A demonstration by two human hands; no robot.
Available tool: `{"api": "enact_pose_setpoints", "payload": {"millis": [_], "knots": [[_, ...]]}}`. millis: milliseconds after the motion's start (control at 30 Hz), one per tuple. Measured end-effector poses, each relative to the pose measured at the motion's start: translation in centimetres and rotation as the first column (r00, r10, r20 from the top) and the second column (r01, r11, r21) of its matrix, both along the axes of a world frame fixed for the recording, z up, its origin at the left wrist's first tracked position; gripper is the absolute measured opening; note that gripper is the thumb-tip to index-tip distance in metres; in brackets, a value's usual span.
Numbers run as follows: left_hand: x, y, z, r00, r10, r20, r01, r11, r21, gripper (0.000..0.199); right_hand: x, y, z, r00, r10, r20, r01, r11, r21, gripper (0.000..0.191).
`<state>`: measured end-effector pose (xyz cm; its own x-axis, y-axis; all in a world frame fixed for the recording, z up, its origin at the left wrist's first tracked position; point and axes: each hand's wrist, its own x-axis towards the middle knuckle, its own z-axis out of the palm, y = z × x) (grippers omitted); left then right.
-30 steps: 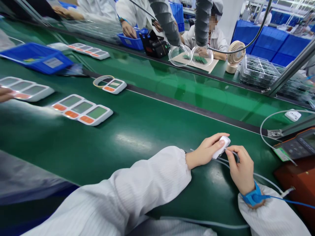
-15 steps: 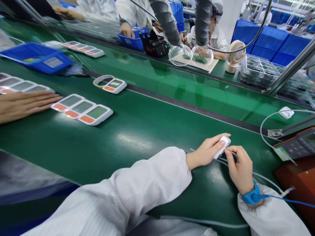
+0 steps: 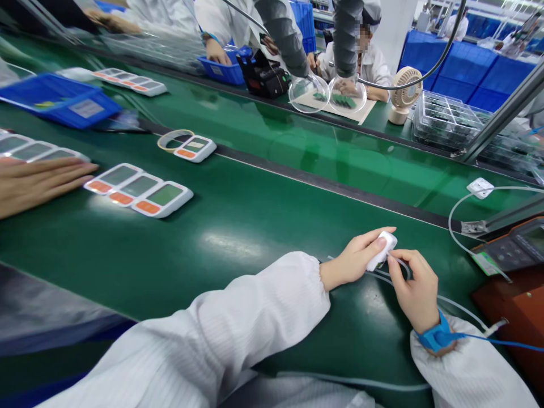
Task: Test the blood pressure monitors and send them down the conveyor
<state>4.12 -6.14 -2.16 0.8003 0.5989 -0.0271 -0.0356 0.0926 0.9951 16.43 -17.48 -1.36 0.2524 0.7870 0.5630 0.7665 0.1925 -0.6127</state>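
My left hand (image 3: 355, 259) is wrapped round a small white device (image 3: 381, 251), thumb on top, above the green bench (image 3: 255, 249). Just to its right, my right hand (image 3: 414, 286) pinches the end of a thin pale tube (image 3: 461, 309) at the device's lower side; the fingertips hide the exact joint. A blue strap circles my right wrist. Over at the left, three white units with grey screens and orange buttons (image 3: 139, 191) lie side by side, and another person's hand (image 3: 42, 181) rests flat next to them.
A blue tray (image 3: 96, 106) and a white unit beside a tape roll (image 3: 195, 148) are at the left. An orange-and-grey instrument (image 3: 516, 243) stands at the right, near a small white device (image 3: 480, 188). Beyond the belt are a fan (image 3: 406, 93) and clear trays (image 3: 446, 122).
The white units in the far row and the small white device on the belt have shifted left. My hands hold nearly the same pose, with the white device slightly turned.
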Motion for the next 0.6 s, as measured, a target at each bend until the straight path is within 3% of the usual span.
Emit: {"api": "enact_pose_setpoints", "payload": {"millis": [167,600], "knots": [[0.02,-0.01,0.11,1.000,0.004,-0.003,-0.004,1.000,0.013,0.068,-0.01,-0.15,0.10,0.997,-0.067,0.029,0.067,0.998,0.007,0.009],[-0.23,-0.27,0.13,0.999,-0.024,-0.039,0.028,0.991,0.127,0.071,-0.31,-0.08,-0.21,0.996,-0.065,0.061,0.066,0.998,-0.008,0.017]]}}
